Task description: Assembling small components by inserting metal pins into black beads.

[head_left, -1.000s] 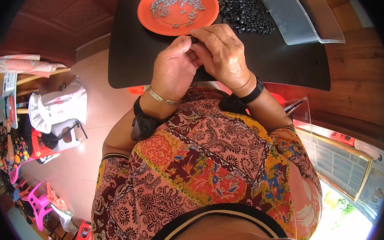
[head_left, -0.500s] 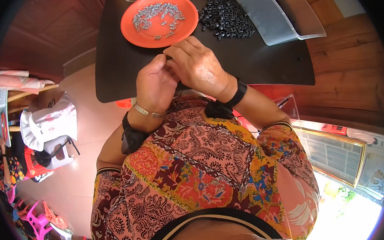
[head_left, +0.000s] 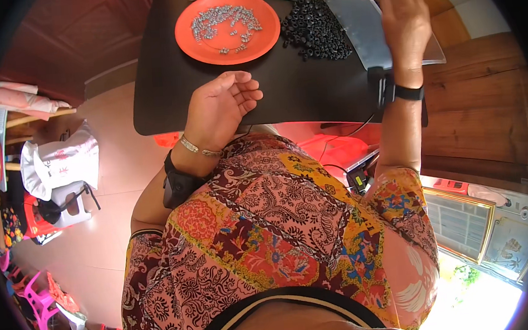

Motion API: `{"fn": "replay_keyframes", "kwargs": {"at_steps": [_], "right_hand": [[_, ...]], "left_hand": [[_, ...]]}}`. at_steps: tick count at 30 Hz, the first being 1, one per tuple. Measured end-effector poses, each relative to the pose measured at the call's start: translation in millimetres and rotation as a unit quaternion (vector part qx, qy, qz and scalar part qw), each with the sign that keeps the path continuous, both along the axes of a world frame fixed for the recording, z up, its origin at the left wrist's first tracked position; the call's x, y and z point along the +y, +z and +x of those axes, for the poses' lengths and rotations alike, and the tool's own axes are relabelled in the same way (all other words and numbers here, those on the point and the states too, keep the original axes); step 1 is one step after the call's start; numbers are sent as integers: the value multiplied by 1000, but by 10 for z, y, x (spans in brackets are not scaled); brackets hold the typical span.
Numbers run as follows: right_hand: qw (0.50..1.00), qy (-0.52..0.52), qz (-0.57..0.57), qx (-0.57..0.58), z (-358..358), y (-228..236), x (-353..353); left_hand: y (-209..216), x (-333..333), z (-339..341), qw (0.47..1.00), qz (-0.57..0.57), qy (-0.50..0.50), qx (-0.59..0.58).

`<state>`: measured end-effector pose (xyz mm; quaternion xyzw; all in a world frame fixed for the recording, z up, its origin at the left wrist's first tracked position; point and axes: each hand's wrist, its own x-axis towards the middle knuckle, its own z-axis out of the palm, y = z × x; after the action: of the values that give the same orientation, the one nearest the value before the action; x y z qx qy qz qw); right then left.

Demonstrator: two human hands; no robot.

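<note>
Left hand (head_left: 221, 104) loosely cupped, palm up, thumb apart from fingers; right hand (head_left: 406, 23) over a translucent grey plastic bin (head_left: 355, 23).
Red printing marks a white sack (head_left: 64, 159) on the left; a round orange-red plastic plate (head_left: 185, 40) holds small silver metal coils (head_left: 207, 24), and small round black pieces (head_left: 316, 32) lie heaped between plate and bin on the black tabletop (head_left: 308, 96); the right fingers bend down, seemingly behind the bin's wall, blurred, so I cannot tell whether they pinch anything.
</note>
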<state>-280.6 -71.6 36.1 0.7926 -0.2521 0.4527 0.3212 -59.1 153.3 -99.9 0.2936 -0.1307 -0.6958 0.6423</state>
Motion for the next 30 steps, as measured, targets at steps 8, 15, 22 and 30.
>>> {"fn": "replay_keyframes", "kwargs": {"at_steps": [8,15,22,30], "right_hand": [[917,111,349,158,333,-917,142],[919,37,314,237,393,-1103,131],[917,144,339,154,339,-1036,265],[663,323,672,-65,445,-827,923]], "left_hand": [[-56,9,-37,1000,15,-19,9],[-50,6,-25,1000,18,-21,7],[-18,-16,-25,999,29,-25,-3],[49,-72,-81,999,-2,-8,-47]]}}
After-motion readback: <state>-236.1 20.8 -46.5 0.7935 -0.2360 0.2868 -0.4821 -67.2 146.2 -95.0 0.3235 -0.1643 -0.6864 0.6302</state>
